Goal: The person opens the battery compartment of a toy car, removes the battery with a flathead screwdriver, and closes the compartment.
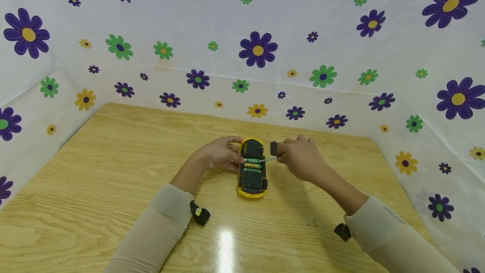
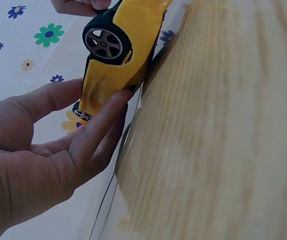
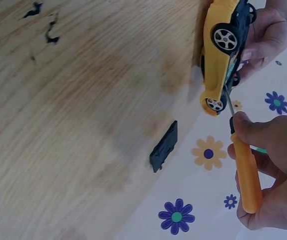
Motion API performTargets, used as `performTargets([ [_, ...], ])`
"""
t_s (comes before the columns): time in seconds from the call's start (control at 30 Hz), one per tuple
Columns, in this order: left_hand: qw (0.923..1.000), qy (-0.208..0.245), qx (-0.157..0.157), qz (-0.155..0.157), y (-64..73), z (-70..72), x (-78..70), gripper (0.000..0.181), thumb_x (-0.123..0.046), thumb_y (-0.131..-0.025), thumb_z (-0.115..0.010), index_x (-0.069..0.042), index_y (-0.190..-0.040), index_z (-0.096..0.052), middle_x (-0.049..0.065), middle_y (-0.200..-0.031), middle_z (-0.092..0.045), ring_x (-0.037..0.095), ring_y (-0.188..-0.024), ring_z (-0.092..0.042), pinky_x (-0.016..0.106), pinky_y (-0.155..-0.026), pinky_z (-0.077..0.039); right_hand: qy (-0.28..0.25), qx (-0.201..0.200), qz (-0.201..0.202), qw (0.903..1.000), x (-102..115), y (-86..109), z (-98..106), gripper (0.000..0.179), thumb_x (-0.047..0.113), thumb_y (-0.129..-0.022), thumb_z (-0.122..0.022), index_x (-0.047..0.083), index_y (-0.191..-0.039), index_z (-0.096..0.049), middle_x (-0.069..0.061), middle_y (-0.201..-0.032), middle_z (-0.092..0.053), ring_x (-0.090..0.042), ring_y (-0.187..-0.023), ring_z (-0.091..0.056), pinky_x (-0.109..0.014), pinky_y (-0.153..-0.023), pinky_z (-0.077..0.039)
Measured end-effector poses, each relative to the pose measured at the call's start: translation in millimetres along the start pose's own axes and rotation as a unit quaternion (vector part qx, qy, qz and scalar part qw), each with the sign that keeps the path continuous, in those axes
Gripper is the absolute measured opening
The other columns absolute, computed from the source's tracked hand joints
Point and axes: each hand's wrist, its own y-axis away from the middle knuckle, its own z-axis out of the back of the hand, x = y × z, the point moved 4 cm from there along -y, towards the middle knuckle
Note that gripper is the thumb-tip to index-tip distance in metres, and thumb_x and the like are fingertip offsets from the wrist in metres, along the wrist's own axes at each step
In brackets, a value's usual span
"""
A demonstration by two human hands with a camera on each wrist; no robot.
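Observation:
A yellow toy car [image 1: 251,194] lies upside down on the table, its black underside facing up. Several green and gold batteries [image 1: 252,166] sit in its uncovered battery bay. My left hand [image 1: 223,155] grips the car along its left side, thumb and fingers around the body [image 2: 106,85]. My right hand [image 1: 301,159] holds a screwdriver with an orange handle [image 3: 247,175]. Its thin metal shaft [image 1: 270,159] reaches into the bay from the right, the tip at the battery nearest the car's far end. A black battery cover [image 3: 163,148] lies on the table beside the car, beneath my right hand.
Small black bits [image 1: 315,223] are scattered on the wooden table [image 1: 132,159] at the front right. A white flower-print sheet [image 1: 219,20] rises behind the table and on both sides. Each sleeve carries a black wrist camera [image 1: 199,213].

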Motion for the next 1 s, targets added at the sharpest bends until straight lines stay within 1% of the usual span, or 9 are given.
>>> performTargets([
  [0.23,1.0000,0.004,0.001,-0.002,-1.6,1.8,1.6,0.079,0.014,-0.089,-0.067,-0.014,-0.156,-0.036,0.024,-0.126,-0.060,0.034,-0.093,-0.072,0.049,-0.084,-0.062,-0.044,-0.035,0.021,0.9982,-9.6,5.0,-7.9,0.007,0.019,-0.093,-0.078,0.019,-0.089,-0.072,0.005,-0.085,-0.065,-0.020,-0.073,-0.043,-0.036,-0.067,-0.025],
  [0.47,1.0000,0.008,0.004,-0.004,-2.8,2.1,2.3,0.079,0.014,-0.089,-0.067,-0.013,-0.156,-0.036,0.024,-0.127,-0.060,0.034,-0.093,-0.072,0.050,-0.084,-0.062,-0.079,-0.054,0.036,0.9947,-16.9,7.8,-14.1,0.005,0.018,-0.093,-0.077,0.017,-0.091,-0.073,0.004,-0.087,-0.066,-0.019,-0.076,-0.046,-0.036,-0.068,-0.030],
  [0.63,0.9999,0.011,0.002,-0.003,-2.5,2.3,2.3,0.079,0.015,-0.089,-0.068,-0.012,-0.156,-0.036,0.024,-0.127,-0.060,0.035,-0.093,-0.072,0.050,-0.084,-0.062,-0.096,-0.056,0.044,0.9928,-22.0,7.5,-19.1,0.005,0.019,-0.093,-0.077,0.016,-0.092,-0.074,0.004,-0.089,-0.069,-0.019,-0.076,-0.047,-0.038,-0.070,-0.033],
  [0.83,0.9999,0.012,0.001,-0.004,-2.0,2.6,1.9,0.079,0.015,-0.089,-0.068,-0.012,-0.156,-0.036,0.024,-0.127,-0.059,0.035,-0.093,-0.072,0.050,-0.084,-0.062,-0.116,-0.050,0.038,0.9912,-25.7,6.2,-23.2,0.004,0.019,-0.094,-0.076,0.017,-0.091,-0.074,0.003,-0.092,-0.072,-0.019,-0.079,-0.052,-0.039,-0.070,-0.036],
  [1.0,1.0000,0.008,0.003,-0.004,-1.5,2.6,2.3,0.079,0.014,-0.089,-0.067,-0.013,-0.156,-0.035,0.024,-0.130,-0.058,0.034,-0.095,-0.071,0.050,-0.084,-0.062,-0.131,-0.046,0.042,0.9894,-28.7,6.6,-25.8,0.005,0.020,-0.094,-0.076,0.016,-0.092,-0.074,0.004,-0.093,-0.073,-0.018,-0.080,-0.052,-0.040,-0.072,-0.036],
])
